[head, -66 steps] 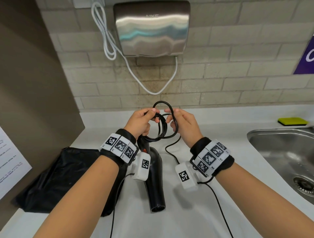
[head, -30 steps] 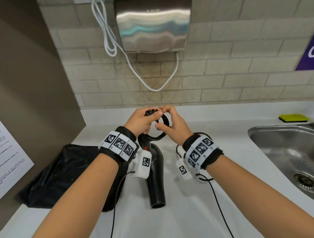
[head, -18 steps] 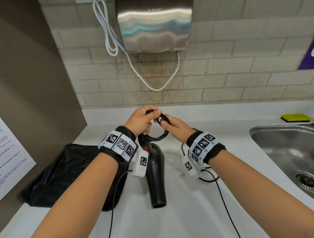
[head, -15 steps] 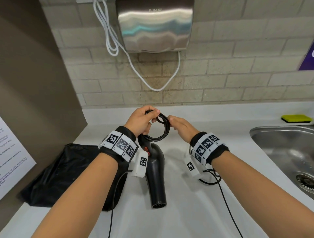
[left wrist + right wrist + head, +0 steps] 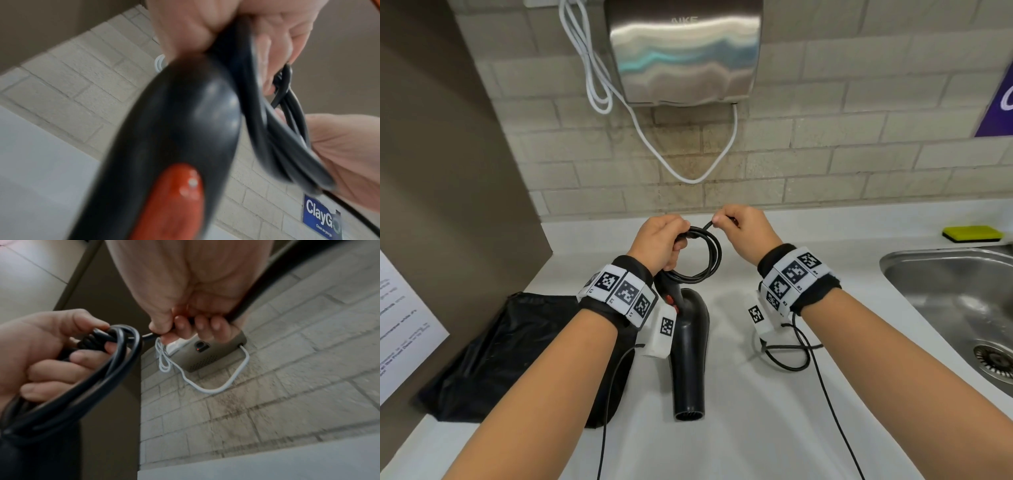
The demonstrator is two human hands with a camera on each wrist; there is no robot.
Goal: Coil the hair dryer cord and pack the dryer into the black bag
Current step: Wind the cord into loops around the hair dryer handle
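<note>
Black bag (image 5: pixel 510 346) lies flat at the table's (image 5: pixel 722 445) left edge; hair dryer (image 5: pixel 690 353) beside it. Since a moment ago, our right hand (image 5: pixel 744 231) has drawn a fresh length of cord (image 5: pixel 710 253); left hand (image 5: pixel 659 241) clenches the coil. Loose cord remains beside the sink (image 5: pixel 955 301).

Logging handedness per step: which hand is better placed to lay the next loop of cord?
Right hand: it pinches the free cord, while the left hand grips the finished coil.
</note>
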